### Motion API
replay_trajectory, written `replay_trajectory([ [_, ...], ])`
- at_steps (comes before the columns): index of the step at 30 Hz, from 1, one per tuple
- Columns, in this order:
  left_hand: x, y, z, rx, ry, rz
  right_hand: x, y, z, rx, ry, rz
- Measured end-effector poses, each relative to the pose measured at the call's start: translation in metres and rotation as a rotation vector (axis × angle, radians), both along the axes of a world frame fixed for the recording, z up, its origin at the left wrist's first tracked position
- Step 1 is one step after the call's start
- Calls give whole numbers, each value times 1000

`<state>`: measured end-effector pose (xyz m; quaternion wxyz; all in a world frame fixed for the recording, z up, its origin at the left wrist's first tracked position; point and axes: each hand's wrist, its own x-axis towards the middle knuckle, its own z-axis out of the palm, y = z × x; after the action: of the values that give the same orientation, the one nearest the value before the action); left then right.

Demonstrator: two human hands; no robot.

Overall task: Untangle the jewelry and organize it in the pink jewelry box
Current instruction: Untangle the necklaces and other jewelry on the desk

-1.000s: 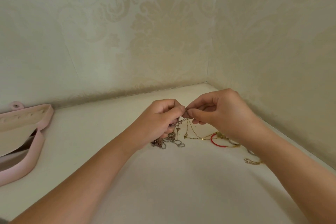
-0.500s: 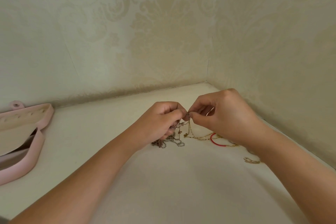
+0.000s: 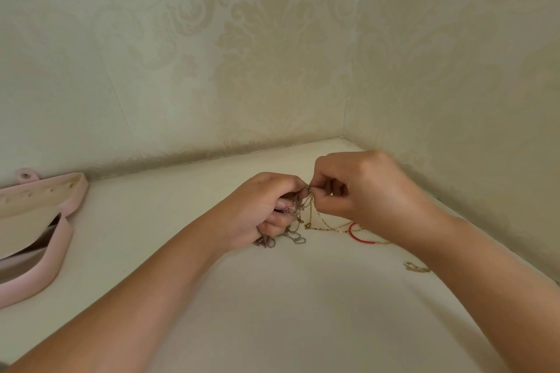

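Head view: the tangled chains [image 3: 298,212] hang near-vertical from the fingertips down to the white surface [image 3: 272,312]. A gold chain [image 3: 328,226] trails right toward a red bracelet [image 3: 355,235]. The left hand [image 3: 260,212], knuckles up, has its grip curled round the clump. The right hand [image 3: 369,191], wrist raised, pinches a top link. The pink jewelry box [image 3: 60,221] lies open, far left.

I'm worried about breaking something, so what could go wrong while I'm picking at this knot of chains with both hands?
The right hand pinches one strand while the left hand grips the tangled chains; pulling apart could tighten the knot or snap a fine link. The gold chain trails toward the red bracelet, so lifting may drag it in. A small loose piece beside the right forearm could get swept away.
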<state>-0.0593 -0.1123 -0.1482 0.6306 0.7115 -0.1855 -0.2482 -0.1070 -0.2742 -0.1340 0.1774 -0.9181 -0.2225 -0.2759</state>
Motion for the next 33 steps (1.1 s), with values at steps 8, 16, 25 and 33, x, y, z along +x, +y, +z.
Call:
replay_trajectory([
  [8,5,4,0,-153,226,-59,-2,4,-1,106,-10,17],
  [16,10,6,-3,-111,182,-84,0,-3,8,929,343,151],
  [25,10,6,-2,-94,86,-50,5,-8,12,1433,518,248],
  [33,11,6,-2,-144,2,-14,7,-7,12,1707,564,333],
])
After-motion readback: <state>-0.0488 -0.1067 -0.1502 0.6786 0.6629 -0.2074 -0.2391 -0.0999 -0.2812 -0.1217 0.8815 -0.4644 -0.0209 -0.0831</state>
